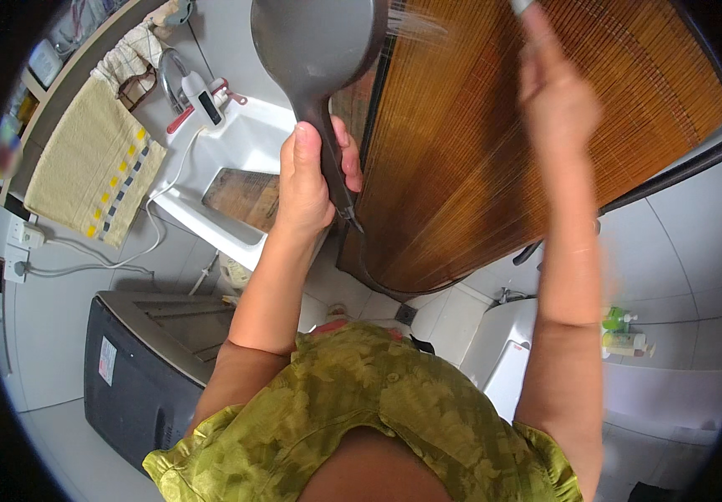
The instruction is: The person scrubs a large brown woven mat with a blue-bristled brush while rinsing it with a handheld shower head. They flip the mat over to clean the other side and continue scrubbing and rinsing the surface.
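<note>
My left hand (311, 172) grips a grey handheld shower head (317, 44) by its handle, seen from its back. Water (420, 25) sprays from its right side onto a brown slatted bamboo mat (461, 157), which stands tilted before me. The hose runs down from the handle along the mat's lower edge. Over the right part of the mat is my right hand (558, 103), blurred. It is closed around a pale handle (521, 5); the rest of that tool is cut off by the top of the picture.
A white sink (210, 232) with a washboard surface (242, 191) lies to the left, under a hanging yellow towel (85, 169). Below it stands a dark washing machine (141, 370). White cords reach wall sockets (19, 248). At right are a white toilet (505, 339) and pump bottles (618, 320).
</note>
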A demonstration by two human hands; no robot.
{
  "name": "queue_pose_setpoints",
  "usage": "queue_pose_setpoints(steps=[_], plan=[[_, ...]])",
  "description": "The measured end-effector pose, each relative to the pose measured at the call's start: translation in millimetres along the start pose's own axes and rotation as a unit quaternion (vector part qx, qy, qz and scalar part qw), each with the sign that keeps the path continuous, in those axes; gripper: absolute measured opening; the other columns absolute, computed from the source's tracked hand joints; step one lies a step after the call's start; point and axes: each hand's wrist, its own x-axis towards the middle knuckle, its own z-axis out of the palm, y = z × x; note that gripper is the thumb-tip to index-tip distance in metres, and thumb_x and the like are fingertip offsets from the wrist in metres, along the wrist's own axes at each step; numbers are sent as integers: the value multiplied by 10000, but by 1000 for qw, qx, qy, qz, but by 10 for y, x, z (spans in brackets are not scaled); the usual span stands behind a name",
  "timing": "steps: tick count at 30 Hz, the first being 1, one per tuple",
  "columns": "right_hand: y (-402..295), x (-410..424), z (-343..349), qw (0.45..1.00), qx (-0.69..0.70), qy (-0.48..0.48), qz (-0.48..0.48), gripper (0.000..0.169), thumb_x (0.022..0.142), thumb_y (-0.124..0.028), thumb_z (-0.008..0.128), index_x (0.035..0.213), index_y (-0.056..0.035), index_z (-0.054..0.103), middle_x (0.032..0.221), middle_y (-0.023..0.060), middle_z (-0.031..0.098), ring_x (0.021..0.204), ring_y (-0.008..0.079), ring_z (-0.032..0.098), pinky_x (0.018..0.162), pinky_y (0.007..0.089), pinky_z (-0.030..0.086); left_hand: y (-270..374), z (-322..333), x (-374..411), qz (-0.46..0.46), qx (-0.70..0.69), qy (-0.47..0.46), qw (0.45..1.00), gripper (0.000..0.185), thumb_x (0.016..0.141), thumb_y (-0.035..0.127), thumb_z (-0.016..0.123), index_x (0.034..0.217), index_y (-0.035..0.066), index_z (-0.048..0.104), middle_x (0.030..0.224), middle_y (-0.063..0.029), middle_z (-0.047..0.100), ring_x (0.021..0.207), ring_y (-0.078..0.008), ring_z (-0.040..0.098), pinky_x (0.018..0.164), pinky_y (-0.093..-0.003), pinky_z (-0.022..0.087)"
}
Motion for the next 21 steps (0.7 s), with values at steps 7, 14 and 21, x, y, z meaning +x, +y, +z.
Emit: queue_pose_setpoints(steps=[7, 14, 21], plan=[[23, -1833, 628, 954, 26, -279, -105, 483, 833, -186, 578, 1279, -354, 498, 544, 98, 564, 424, 231, 561, 376, 379, 458, -103, 46, -63, -21, -13, -32, 999, 522, 912, 586, 347, 858, 72, 422, 604, -31, 424, 473, -126, 418, 431, -248, 365], [643, 326, -780, 996, -70, 56, -6, 411, 845, -201, 596, 1231, -330, 541, 616, 114, 571, 495, 273, 579, 463, 399, 459, 259, 555, 223, -36, -3, -70, 997, 535, 894, 617, 356, 857, 88, 423, 598, -11, 426, 451, -112, 408, 436, -243, 364], [572, -894, -233, 972, -127, -134, -147, 548, 777, -106, 560, 1304, -240, 489, 544, 72, 534, 419, 188, 536, 360, 358, 437, 444, 1006, 432, 4, -24, -118, 993, 524, 903, 604, 347, 857, 89, 432, 610, -8, 434, 471, -94, 421, 451, -225, 374]])
